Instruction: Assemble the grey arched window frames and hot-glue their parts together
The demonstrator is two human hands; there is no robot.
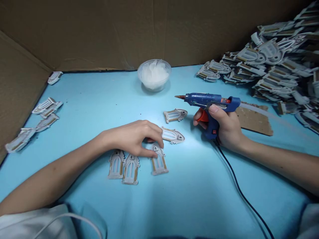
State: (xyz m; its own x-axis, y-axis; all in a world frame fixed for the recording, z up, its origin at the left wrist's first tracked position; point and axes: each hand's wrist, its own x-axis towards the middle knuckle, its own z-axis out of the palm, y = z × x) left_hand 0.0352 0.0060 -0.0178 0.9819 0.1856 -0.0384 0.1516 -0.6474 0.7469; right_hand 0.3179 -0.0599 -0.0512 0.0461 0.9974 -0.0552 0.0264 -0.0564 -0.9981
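In my right hand [228,127] is a blue hot glue gun [205,100], its nozzle pointing left and a finger at the orange trigger. My left hand [139,137] has its thumb and fingertips closed on the top of a small arched window-shaped piece [159,162] lying on the table. Left of it, two similar arched pieces [130,169] lie side by side, partly under my wrist. Two more lie sideways beyond my fingers: one arched piece [172,135] near the fingertips and another arched piece [175,115] farther back.
A clear bowl [154,78] of whitish translucent material stands at the back. At the right rises a large pile of arched pieces [271,69]. A cardboard scrap [256,122] lies behind my right hand. Several pieces [46,105] lie at left. The gun's black cord [239,186] trails toward me. Cardboard walls enclose the blue table.
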